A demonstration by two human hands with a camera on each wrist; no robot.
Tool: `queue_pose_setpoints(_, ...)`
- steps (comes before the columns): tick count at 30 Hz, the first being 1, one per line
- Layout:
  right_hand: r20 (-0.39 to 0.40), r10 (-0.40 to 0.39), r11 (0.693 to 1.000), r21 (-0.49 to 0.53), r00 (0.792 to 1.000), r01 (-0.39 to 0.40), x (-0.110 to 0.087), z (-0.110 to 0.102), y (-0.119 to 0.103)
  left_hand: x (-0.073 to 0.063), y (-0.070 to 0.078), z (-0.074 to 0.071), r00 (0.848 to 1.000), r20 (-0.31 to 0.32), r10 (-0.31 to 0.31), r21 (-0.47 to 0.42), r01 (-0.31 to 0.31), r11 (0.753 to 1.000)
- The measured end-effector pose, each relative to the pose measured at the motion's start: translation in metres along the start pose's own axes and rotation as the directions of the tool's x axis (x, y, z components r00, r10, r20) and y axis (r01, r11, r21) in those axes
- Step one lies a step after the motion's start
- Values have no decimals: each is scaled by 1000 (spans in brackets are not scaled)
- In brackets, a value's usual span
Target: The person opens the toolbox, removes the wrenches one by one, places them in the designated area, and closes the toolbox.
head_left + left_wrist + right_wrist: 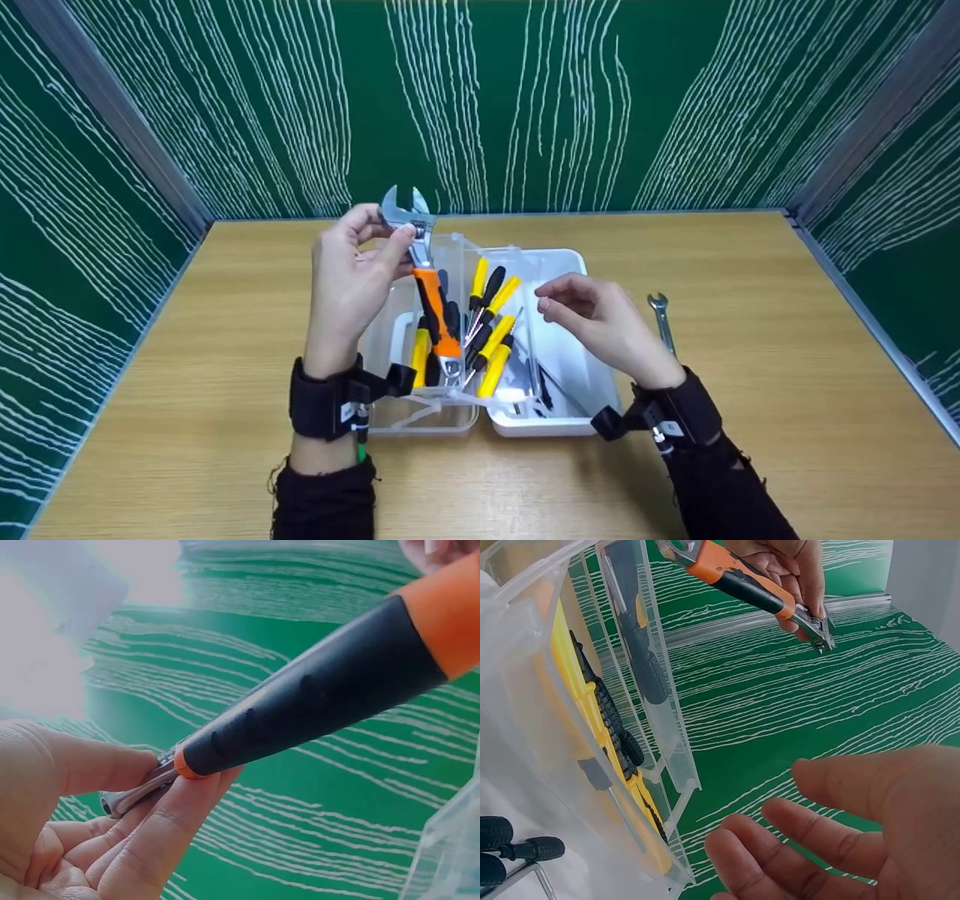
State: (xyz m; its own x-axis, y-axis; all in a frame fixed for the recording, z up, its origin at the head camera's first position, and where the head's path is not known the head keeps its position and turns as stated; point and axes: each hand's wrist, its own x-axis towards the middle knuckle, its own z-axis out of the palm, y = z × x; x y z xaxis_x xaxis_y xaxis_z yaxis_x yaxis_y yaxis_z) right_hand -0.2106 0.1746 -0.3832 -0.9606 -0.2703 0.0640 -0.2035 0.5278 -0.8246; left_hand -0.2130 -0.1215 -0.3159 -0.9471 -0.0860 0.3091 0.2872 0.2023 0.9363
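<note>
My left hand (352,274) pinches an adjustable wrench (437,311) near its head, thumb by the adjusting screw. The wrench has steel jaws pointing up and away and an orange and black handle hanging over the clear tray. In the left wrist view, thumb and fingers (161,832) grip the metal neck just beyond the black grip (300,690). My right hand (600,319) hovers over the white box (574,259), fingers loosely bent with nothing between them. The right wrist view shows its fingers (821,836) apart from the wrench.
Several yellow and black screwdrivers (495,349) lie in the clear plastic tray (427,427) attached to the white box. Dark-handled tools (525,849) lie inside the box. An open-end wrench (660,315) rests on the wooden table (750,300) to the right. Green walls (510,90) enclose the back and sides.
</note>
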Motion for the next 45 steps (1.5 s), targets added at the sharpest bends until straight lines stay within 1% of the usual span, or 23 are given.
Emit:
queue_pose_setpoints(6,5,-4,1000,4,1000,4,1,2,0,-1,-2,8,1000,-3,12,-24,-12,1000)
queue_pose_setpoints(11,8,-10,1000,9,1000,10,0,2,0,-1,-4,16,1000,-12,11,-41,-12,999)
queue_pose_setpoints(18,59,-12,999,37,998,10,2,3,1,-2,-6,28,1000,1,13,-38,-13,999)
queue_pose_setpoints(21,87,-22,997,77,996,15,2,3,0,-1,-8,31,1000,6,23,-48,-23,999)
queue_pose_setpoints(26,148,-40,985,173,988,14,1,3,-2,0,-11,34,999,12,50,-77,-49,996)
queue_pose_setpoints(28,163,-44,981,195,986,11,1,3,-3,0,-11,36,999,14,50,-89,-49,995)
queue_pose_setpoints(33,183,-53,975,222,982,11,-1,5,-4,0,-12,40,998,29,55,-134,-50,990)
queue_pose_setpoints(39,211,-58,968,252,976,4,-2,7,-4,1,-15,46,996,56,64,-136,-56,989)
queue_pose_setpoints(45,235,-61,960,281,970,-8,-2,10,-4,0,-18,51,993,68,97,-143,-87,986)
